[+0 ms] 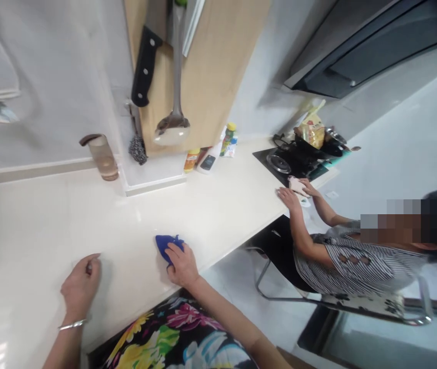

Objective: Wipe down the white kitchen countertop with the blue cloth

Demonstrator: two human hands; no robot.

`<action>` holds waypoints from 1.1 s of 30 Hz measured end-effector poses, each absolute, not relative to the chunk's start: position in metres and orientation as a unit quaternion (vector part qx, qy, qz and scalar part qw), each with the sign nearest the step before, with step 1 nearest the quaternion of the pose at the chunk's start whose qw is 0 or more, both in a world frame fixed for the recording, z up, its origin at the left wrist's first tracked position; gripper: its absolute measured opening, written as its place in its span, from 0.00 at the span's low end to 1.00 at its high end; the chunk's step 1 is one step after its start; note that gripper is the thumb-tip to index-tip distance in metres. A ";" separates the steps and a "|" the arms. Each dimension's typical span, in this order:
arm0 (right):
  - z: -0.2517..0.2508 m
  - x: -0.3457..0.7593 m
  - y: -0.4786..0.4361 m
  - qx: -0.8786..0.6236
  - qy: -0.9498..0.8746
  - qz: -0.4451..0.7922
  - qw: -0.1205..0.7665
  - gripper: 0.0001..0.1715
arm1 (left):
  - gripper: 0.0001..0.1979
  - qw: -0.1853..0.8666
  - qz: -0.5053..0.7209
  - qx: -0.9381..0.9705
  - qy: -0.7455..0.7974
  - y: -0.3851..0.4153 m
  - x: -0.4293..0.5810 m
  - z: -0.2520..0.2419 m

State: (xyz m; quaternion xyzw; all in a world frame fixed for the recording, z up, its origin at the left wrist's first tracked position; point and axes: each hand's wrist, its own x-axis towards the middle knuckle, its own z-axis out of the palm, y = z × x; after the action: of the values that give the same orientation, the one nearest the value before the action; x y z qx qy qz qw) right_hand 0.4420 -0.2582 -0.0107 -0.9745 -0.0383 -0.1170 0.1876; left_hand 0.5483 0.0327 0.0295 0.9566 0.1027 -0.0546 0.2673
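My right hand (183,264) presses on a crumpled blue cloth (163,243) on the white countertop (137,218), with its fingers bent over the cloth. The cloth's left corner lies flat, and the rest is bunched under the fingers. To the left, my left hand (82,282) is at the counter with its fingers curled in and the thumb against them. I see nothing held in it; a small dark gap shows between the fingers. A silver bangle (72,325) circles the left wrist.
A glass cup (105,158) stands by the wall. A knife (146,66) and a ladle (176,92) hang before a cutting board (218,66). Bottles (209,160) stand farther along. A seated person (349,251) handles a pale cloth (297,186) near the stove (280,163).
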 end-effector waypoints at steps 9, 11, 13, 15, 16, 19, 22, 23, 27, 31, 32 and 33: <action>-0.022 0.442 -0.381 -0.967 0.089 -0.207 0.117 0.31 | 0.20 0.296 -0.035 0.950 0.094 0.040 0.543 0.032; -0.024 0.439 -0.418 -0.965 0.145 -0.204 0.073 0.30 | 0.20 0.297 -0.035 0.949 0.094 0.041 0.544 0.031; -0.026 0.438 -0.449 -0.959 0.198 -0.199 0.029 0.29 | 0.21 0.299 -0.042 0.949 0.096 0.042 0.544 0.028; -0.027 0.444 -0.470 -0.950 0.250 -0.184 -0.011 0.29 | 0.21 0.302 -0.042 0.947 0.097 0.042 0.544 0.025; -0.027 0.451 -0.477 -0.945 0.275 -0.174 -0.028 0.29 | 0.21 0.305 -0.041 0.946 0.097 0.042 0.544 0.024; -0.024 0.480 -0.486 -0.931 0.329 -0.146 -0.056 0.31 | 0.21 0.312 -0.034 0.944 0.100 0.042 0.543 0.021; -0.017 0.520 -0.487 -0.932 0.339 -0.117 -0.056 0.32 | 0.20 0.308 -0.030 0.946 0.102 0.041 0.542 0.022; -0.014 0.534 -0.487 -0.934 0.336 -0.105 -0.054 0.33 | 0.20 0.305 -0.029 0.946 0.102 0.041 0.542 0.023; -0.001 0.590 -0.482 -0.943 0.324 -0.063 -0.038 0.34 | 0.20 0.295 -0.039 0.948 0.110 0.042 0.543 0.025; 0.014 0.637 -0.462 -0.949 0.311 -0.043 -0.014 0.40 | 0.20 0.287 -0.047 0.949 0.124 0.042 0.544 0.023; 0.017 0.646 -0.453 -0.952 0.305 -0.036 -0.009 0.40 | 0.21 0.289 -0.046 0.948 0.125 0.042 0.544 0.023; 0.020 0.653 -0.443 -0.954 0.298 -0.028 -0.004 0.40 | 0.21 0.291 -0.045 0.948 0.124 0.042 0.544 0.022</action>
State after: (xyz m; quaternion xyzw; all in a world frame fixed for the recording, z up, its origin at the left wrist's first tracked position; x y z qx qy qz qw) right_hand 0.6531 -0.4426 0.0201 -0.9541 0.2982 -0.0282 -0.0041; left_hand 0.5438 0.0416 0.0222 0.9475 0.1244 -0.0448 0.2911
